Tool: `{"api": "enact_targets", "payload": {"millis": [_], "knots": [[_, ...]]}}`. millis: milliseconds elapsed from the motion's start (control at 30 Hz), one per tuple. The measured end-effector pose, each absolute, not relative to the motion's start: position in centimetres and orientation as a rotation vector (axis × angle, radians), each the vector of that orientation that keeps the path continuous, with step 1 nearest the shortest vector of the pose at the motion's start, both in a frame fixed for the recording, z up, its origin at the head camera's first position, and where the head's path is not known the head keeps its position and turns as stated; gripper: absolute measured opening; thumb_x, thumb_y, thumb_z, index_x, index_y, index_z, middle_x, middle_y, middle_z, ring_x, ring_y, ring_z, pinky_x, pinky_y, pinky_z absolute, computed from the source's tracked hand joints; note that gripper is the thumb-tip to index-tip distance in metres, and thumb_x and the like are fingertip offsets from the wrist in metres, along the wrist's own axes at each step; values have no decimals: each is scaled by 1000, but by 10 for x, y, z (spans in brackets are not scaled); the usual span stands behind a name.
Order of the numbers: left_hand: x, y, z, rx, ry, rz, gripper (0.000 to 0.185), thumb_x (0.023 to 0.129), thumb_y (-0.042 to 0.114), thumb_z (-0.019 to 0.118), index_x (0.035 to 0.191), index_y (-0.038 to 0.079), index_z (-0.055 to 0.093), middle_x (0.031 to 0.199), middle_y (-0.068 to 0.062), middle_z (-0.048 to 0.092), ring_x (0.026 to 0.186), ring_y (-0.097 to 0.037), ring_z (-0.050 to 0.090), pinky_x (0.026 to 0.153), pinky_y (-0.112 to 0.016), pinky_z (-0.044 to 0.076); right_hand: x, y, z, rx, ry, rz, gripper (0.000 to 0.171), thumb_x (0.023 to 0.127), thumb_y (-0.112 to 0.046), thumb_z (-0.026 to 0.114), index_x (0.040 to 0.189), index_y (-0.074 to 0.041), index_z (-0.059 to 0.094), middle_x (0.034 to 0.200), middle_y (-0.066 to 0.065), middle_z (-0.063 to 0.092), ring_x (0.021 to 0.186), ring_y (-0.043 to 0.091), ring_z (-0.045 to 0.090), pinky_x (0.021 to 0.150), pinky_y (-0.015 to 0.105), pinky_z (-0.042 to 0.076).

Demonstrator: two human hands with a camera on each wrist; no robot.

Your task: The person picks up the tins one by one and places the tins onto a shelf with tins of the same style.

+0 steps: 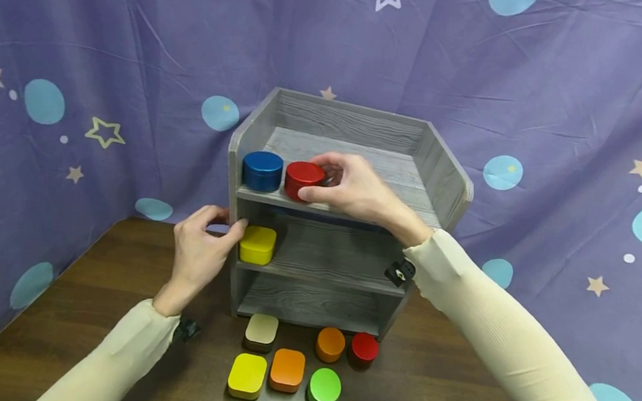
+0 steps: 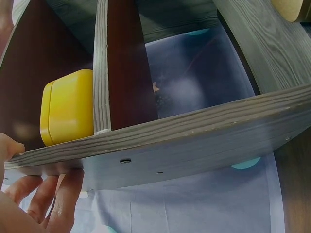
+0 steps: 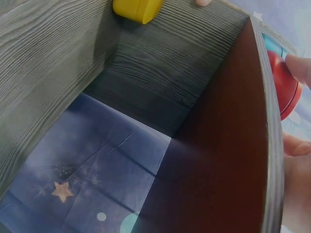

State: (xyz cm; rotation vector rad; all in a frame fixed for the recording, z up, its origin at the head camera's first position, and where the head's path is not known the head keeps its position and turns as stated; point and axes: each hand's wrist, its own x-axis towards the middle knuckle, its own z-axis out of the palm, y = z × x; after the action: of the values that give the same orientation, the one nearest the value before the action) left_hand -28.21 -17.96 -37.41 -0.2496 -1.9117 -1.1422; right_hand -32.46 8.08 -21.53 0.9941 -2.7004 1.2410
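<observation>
A grey wooden three-level shelf (image 1: 360, 146) stands on the brown table. On its top level a blue round tin (image 1: 262, 170) sits beside a red round tin (image 1: 302, 176). My right hand (image 1: 334, 179) grips the red tin between thumb and fingers; the right wrist view shows the red tin (image 3: 284, 87) past the shelf's edge with a fingertip (image 3: 301, 68) on it. My left hand (image 1: 221, 227) holds the shelf's left wall, thumb on the front edge, fingers (image 2: 63, 199) behind the wall. A yellow square tin (image 1: 258, 245) (image 2: 68, 109) sits on the middle level right by that thumb.
Several tins lie on the table (image 1: 454, 378) before the shelf: beige square (image 1: 261, 331), orange round (image 1: 331, 344), dark red round (image 1: 364, 348), yellow square (image 1: 247, 375), orange square (image 1: 287, 370), green round (image 1: 324, 389). A purple star-print curtain (image 1: 566, 88) hangs behind.
</observation>
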Motion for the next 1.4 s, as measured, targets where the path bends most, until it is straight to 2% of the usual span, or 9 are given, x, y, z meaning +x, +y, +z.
{"api": "enact_targets", "payload": {"millis": [233,333,533,800,967,1167,1300,1400], "knots": [[-283,-179,-373,-246,-1909,-1144,15,87,10,87,91,-2,79,90,-17,80,83,0,66,72,0,46,-324,83,-214,991,-2721,1227,55,92,-21,84,142,-2,68,125,14,79,103,23,75,85,26,56],[-283,-178,-373,-247,-1912,-1140,15,86,10,88,90,-2,79,90,-18,79,84,8,62,72,0,46,-323,84,-213,975,-2736,1218,64,92,-21,85,149,-1,62,132,16,77,110,27,76,90,30,59],[-284,-178,-370,-247,-1909,-1135,16,85,11,89,88,-1,78,89,-18,79,83,6,63,72,0,46,-318,90,-211,925,-2745,1238,76,91,-23,85,157,0,54,138,19,74,117,31,74,101,41,61],[-284,-179,-370,-243,-1909,-1137,15,86,11,87,90,-2,79,90,-17,80,83,-10,69,72,-1,47,-311,101,-215,915,-2735,1212,78,92,-26,86,158,-1,53,146,17,71,126,33,72,112,48,58],[-281,-180,-372,-230,-1922,-1135,16,87,11,87,92,-1,80,90,-17,80,83,-2,67,70,-2,48,-302,110,-219,875,-2688,1231,78,90,-25,88,156,0,54,145,15,73,126,33,72,113,47,56],[-280,-179,-372,-241,-1908,-1139,15,87,10,87,92,-3,80,89,-18,80,81,1,66,71,-1,47,-290,128,-222,801,-2659,1235,77,90,-24,89,156,-3,56,144,12,73,127,31,70,114,48,55],[-280,-179,-371,-236,-1908,-1157,17,87,10,87,94,-4,80,91,-19,80,82,7,63,73,0,47,-282,140,-224,752,-2651,1236,74,90,-24,89,154,-4,58,143,11,74,125,31,71,113,49,55],[-280,-178,-371,-231,-1916,-1170,17,87,9,87,95,-4,80,92,-20,80,82,-1,66,72,0,47,-275,150,-227,723,-2646,1246,72,90,-23,89,153,-5,59,141,10,75,123,30,71,113,47,55]]}}
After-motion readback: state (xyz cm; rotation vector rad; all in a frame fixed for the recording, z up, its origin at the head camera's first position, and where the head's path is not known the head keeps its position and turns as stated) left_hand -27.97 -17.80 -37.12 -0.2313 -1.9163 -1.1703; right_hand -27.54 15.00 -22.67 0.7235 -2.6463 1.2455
